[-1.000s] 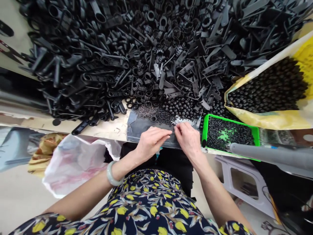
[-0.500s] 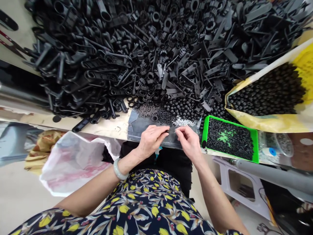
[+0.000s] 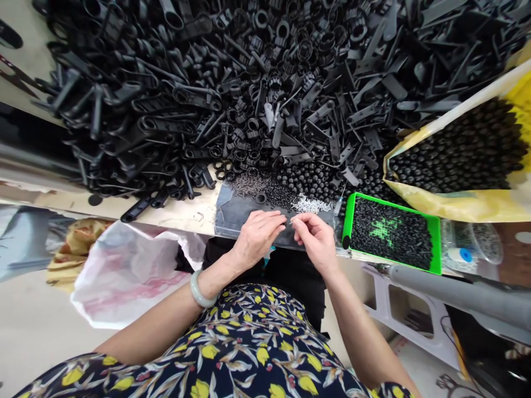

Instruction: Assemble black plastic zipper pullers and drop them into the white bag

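My left hand (image 3: 259,235), with a pale bangle (image 3: 199,290) on its wrist, has its fingers closed over the dark work mat (image 3: 232,213). A small black part shows at those fingertips in the earlier picture; now the fingers mostly cover it. Just to the right, my right hand (image 3: 316,239) pinches a tiny light pin (image 3: 292,220) between thumb and forefinger. The two sets of fingertips almost meet. Behind them lies a heap of silvery pins (image 3: 311,204), beside small black pieces (image 3: 280,194), brownish bits (image 3: 251,184) and round black beads (image 3: 309,178).
A big heap of black plastic parts (image 3: 178,99) covers the back. To the right are a green tray (image 3: 436,243) of small black pieces and a yellow bag (image 3: 460,204) of black beads. A white plastic bag (image 3: 120,271) hangs at left below the table edge.
My right hand has moved slightly left, bringing its fingertips closer to my left hand. My left fingers now hide the black part more. The camera view has shifted a little.
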Action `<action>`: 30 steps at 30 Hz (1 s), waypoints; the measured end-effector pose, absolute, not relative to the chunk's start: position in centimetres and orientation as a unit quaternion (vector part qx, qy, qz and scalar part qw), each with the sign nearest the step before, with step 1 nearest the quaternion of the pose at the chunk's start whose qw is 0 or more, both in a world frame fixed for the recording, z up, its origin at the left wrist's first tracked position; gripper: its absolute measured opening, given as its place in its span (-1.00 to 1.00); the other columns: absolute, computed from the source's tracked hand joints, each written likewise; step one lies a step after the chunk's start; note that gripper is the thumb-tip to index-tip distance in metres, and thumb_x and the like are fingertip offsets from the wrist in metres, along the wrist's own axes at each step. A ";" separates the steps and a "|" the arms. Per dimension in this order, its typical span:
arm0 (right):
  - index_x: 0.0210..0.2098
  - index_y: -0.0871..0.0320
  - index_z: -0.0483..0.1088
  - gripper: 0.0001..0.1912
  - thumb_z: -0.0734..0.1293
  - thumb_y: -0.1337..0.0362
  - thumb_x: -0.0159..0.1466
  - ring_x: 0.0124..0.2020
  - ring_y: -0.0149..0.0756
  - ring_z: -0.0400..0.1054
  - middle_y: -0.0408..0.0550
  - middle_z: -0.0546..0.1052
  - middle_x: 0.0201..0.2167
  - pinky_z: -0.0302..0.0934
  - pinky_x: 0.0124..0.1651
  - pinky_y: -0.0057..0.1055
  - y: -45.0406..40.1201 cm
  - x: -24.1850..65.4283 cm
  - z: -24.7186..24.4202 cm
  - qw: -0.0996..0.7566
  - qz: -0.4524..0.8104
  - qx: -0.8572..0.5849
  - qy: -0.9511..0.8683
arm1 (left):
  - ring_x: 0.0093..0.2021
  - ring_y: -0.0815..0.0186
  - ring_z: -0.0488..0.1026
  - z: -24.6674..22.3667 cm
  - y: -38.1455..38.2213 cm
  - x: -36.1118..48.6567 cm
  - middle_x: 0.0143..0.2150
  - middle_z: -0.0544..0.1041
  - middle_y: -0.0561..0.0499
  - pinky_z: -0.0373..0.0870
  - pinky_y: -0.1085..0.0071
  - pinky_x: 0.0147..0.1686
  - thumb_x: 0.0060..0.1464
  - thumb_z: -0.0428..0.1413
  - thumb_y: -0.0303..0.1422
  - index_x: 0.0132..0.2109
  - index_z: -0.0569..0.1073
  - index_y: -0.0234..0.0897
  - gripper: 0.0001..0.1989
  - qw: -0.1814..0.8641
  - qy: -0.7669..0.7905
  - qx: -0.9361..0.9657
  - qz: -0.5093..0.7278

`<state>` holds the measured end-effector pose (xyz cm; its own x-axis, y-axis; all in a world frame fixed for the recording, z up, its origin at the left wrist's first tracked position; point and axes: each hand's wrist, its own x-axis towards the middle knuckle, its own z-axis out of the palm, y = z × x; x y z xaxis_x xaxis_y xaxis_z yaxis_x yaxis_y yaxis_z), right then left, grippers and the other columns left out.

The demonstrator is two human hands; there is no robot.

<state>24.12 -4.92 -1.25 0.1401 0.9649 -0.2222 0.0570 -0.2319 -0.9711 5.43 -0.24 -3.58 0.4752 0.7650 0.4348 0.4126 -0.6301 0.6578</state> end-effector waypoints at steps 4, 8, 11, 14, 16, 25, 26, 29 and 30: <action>-0.20 0.10 0.50 -0.74 0.41 0.03 0.38 -0.53 -0.46 0.33 -0.22 0.45 -0.48 0.31 -0.44 -0.50 -4.7 23.1 -1.3 0.478 0.494 -0.588 -0.427 | 0.06 0.16 0.66 -3.9 -0.2 5.4 -0.04 0.73 -0.13 0.49 0.16 0.08 0.42 0.09 -0.34 0.03 0.58 -0.26 -0.80 0.222 0.345 0.833 0.371; -0.24 0.09 0.51 -0.74 0.41 0.02 0.38 -0.51 -0.45 0.37 -0.15 0.51 -0.37 0.37 -0.42 -0.47 -4.6 22.7 -1.4 0.467 0.460 -0.600 -0.459 | 0.03 0.19 0.65 -3.9 -0.1 5.4 -0.10 0.72 -0.08 0.47 0.19 0.08 0.42 0.10 -0.34 0.02 0.56 -0.26 -0.82 0.213 0.336 0.840 0.369; -0.25 0.09 0.51 -0.75 0.40 0.03 0.40 -0.52 -0.45 0.38 -0.14 0.52 -0.34 0.38 -0.43 -0.46 -4.6 22.7 -1.2 0.459 0.448 -0.606 -0.471 | 0.01 0.20 0.65 -3.8 0.0 5.4 -0.11 0.72 -0.07 0.47 0.20 0.07 0.42 0.10 -0.34 0.01 0.56 -0.27 -0.83 0.214 0.332 0.835 0.383; -0.24 0.07 0.52 -0.79 0.38 0.08 0.42 -0.52 -0.46 0.41 -0.15 0.52 -0.31 0.39 -0.43 -0.45 -4.8 22.8 -0.9 0.448 0.420 -0.610 -0.501 | -0.01 0.20 0.65 -3.9 0.1 5.3 -0.11 0.72 -0.09 0.48 0.20 0.05 0.42 0.10 -0.32 0.01 0.57 -0.26 -0.82 0.227 0.334 0.825 0.395; -0.24 0.05 0.55 -0.83 0.39 0.12 0.42 -0.52 -0.45 0.42 -0.15 0.52 -0.30 0.40 -0.43 -0.44 -5.0 22.7 -0.9 0.447 0.390 -0.611 -0.525 | -0.02 0.20 0.66 -3.8 0.1 5.3 -0.11 0.73 -0.09 0.49 0.20 0.05 0.42 0.11 -0.32 0.00 0.59 -0.26 -0.82 0.241 0.336 0.818 0.400; 0.01 0.01 0.61 -0.75 0.43 0.12 0.38 -0.43 -0.31 0.56 -0.12 0.61 -0.26 0.55 -0.31 -0.30 -7.0 21.9 -0.6 0.505 0.361 -0.626 -0.472 | -0.09 0.22 0.69 -3.6 -0.1 5.7 -0.16 0.74 -0.06 0.51 0.22 -0.03 0.35 0.18 -0.39 -0.07 0.62 -0.24 -0.89 0.254 0.337 0.793 0.438; 0.00 -0.01 0.61 -0.77 0.42 0.13 0.39 -0.42 -0.28 0.56 -0.12 0.61 -0.26 0.55 -0.31 -0.26 -8.2 22.2 -0.1 0.508 0.340 -0.633 -0.475 | -0.09 0.22 0.69 -3.7 -0.1 5.7 -0.16 0.74 -0.05 0.50 0.22 -0.03 0.35 0.18 -0.39 -0.07 0.62 -0.24 -0.89 0.256 0.338 0.792 0.440; -0.15 -0.06 0.64 -0.87 0.43 0.18 0.36 -0.43 -0.18 0.50 -0.11 0.58 -0.39 0.51 -0.34 -0.09 -13.0 24.2 1.6 0.520 0.201 -0.680 -0.477 | -0.09 0.22 0.69 -4.0 0.0 5.8 -0.17 0.74 -0.04 0.49 0.23 -0.03 0.35 0.19 -0.41 -0.06 0.62 -0.23 -0.89 0.261 0.331 0.787 0.450; -0.28 -0.09 0.62 -0.93 0.45 0.14 0.31 -0.51 -0.18 0.43 -0.13 0.53 -0.48 0.44 -0.45 -0.10 -14.5 25.5 2.2 0.524 0.117 -0.702 -0.468 | -0.09 0.22 0.69 -4.0 0.0 5.8 -0.17 0.74 -0.03 0.48 0.23 -0.03 0.35 0.19 -0.42 -0.05 0.61 -0.24 -0.89 0.262 0.326 0.787 0.454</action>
<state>25.49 -14.50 2.15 0.5342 0.7799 0.3262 0.5350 -0.0131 -0.8448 5.77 -0.01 -4.04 0.3756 0.7510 0.5431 0.2753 -0.6500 0.7083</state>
